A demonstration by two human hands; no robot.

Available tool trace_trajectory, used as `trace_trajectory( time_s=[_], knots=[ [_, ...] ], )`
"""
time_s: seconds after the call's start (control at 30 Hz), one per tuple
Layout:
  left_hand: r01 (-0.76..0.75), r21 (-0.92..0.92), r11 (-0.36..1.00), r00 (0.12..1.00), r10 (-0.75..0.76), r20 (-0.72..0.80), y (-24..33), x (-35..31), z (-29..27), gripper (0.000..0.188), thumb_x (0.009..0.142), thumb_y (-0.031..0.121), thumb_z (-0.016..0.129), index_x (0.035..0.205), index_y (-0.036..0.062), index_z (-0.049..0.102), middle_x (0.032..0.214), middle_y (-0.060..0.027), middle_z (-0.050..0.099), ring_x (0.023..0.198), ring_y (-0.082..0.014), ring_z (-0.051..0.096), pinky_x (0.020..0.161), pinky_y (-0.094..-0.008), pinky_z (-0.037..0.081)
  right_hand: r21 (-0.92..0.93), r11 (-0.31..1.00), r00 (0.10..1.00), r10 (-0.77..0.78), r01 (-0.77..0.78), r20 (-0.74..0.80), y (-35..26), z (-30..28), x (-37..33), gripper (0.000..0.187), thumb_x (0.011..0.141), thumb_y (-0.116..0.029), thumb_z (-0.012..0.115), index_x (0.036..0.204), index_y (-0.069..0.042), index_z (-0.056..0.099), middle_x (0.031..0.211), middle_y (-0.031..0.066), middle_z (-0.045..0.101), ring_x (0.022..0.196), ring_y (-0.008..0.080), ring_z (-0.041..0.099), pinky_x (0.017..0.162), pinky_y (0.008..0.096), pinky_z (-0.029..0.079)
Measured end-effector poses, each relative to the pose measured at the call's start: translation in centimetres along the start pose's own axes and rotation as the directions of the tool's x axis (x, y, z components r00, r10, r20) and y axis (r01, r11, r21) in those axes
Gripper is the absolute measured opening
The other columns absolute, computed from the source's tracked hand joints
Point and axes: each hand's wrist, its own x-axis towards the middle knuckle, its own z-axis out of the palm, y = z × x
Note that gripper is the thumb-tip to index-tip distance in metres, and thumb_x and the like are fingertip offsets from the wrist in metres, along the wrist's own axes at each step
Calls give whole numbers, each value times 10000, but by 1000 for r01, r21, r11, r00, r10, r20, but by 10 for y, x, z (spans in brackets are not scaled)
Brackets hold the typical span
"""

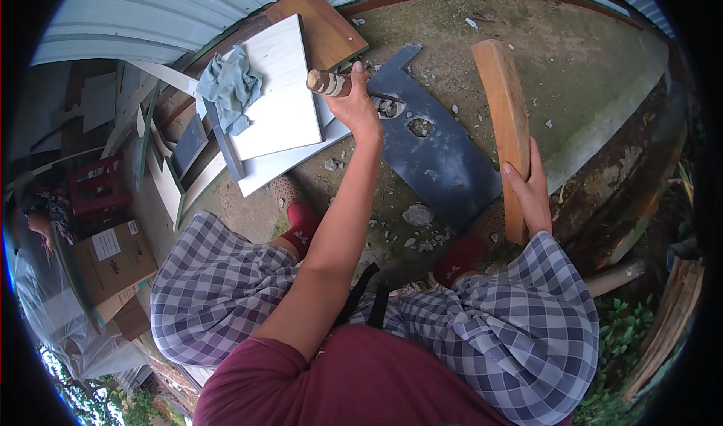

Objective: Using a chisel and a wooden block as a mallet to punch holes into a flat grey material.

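My left hand (355, 111) is closed round the handle of a chisel (325, 83), the pale wooden butt sticking out to the left. Its dark metal shank points right, over a dark grey board (444, 158) on the ground. Two rough-edged holes break this board, and the shank lies across the upper one; where the tip ends I cannot make out. In my right hand (532, 192) is a thick, slightly curved wooden club (500, 102), gripped near its lower end and held upright to the right of the board.
Broken rubble (418, 215) is scattered around the board and my feet. At left, a white panel (273, 87) bears a blue-grey rag (230, 87), beside a brown wooden panel (320, 30) and stacked offcuts. Farther left stand a cardboard box (113, 256) and a red plastic stool (98, 189).
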Motion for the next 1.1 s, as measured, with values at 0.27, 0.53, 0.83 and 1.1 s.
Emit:
trace_trajectory(
  time_s=[0.27,0.53,0.83,1.1],
  knots=[
    [-17,-7,1000,1000,17,9,-6,-1,-1,444,817,183,741,1086,3,437,904,-95,574,760,-183,627,711,-302,525,-28,1000,1000,4,-3,17,5,2,-1,723,846,-207,635,1444,-39,264,1331,154,465,1193,225,472,1002,328,360],
    [19,7,1000,991,-20,129,0,-7,-3,312,838,160,703,1018,28,485,827,-33,561,763,-108,530,708,-272,458,18,1000,998,-6,5,55,13,3,0,723,853,-194,633,1445,-22,254,1360,158,441,1222,227,448,1013,322,343],
    [74,-33,997,968,-64,243,0,-22,-7,109,857,70,626,831,44,523,853,-68,623,904,-168,620,846,-308,456,-305,923,971,-240,233,15,-78,6,10,770,776,-189,685,1444,-129,305,1288,160,535,1136,291,559,943,381,435],
    [-139,206,969,984,112,137,-22,-30,0,276,850,177,651,1035,2,545,1008,-80,606,969,-204,583,868,-319,455,-372,579,682,-532,725,502,-155,45,14,835,755,-245,706,1462,-180,266,1206,158,557,1045,329,595,874,407,486]
  ],
)
